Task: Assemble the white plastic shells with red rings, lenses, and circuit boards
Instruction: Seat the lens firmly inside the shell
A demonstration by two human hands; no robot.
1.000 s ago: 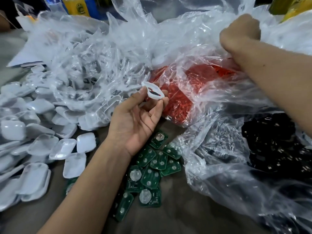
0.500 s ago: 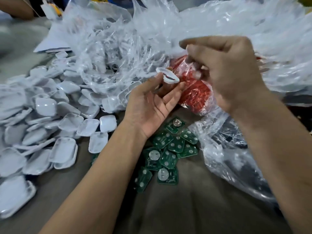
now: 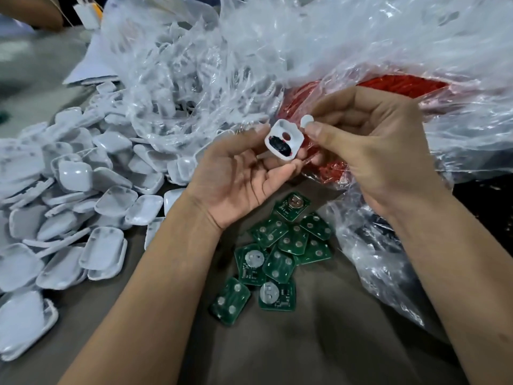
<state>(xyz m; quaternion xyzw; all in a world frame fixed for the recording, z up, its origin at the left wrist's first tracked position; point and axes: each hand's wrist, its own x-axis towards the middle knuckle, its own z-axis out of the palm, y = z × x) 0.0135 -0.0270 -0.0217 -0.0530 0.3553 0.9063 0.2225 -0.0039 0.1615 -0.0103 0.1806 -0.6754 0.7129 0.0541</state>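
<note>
My left hand (image 3: 238, 179) pinches a white plastic shell (image 3: 286, 134) at its fingertips, hollow side towards me, with a black oval patch and a small red-rimmed hole showing inside. Just to its right, my right hand (image 3: 377, 151) pinches a small round white lens (image 3: 306, 121) between thumb and forefinger, close to the shell's upper right corner. Below the hands, several green circuit boards (image 3: 277, 251) lie in a loose pile on the grey table. Red rings (image 3: 399, 84) fill a clear bag behind my right hand.
A heap of white shells (image 3: 77, 201) spreads over the left side of the table. Crumpled clear plastic bags (image 3: 211, 68) pile up at the back, and one with dark parts (image 3: 483, 201) lies at the right. A person's arm (image 3: 30, 12) shows at the far left.
My right hand came down from the bag at the back right to beside the shell, now holding a white lens. My left hand turned the shell's hollow side towards me.
</note>
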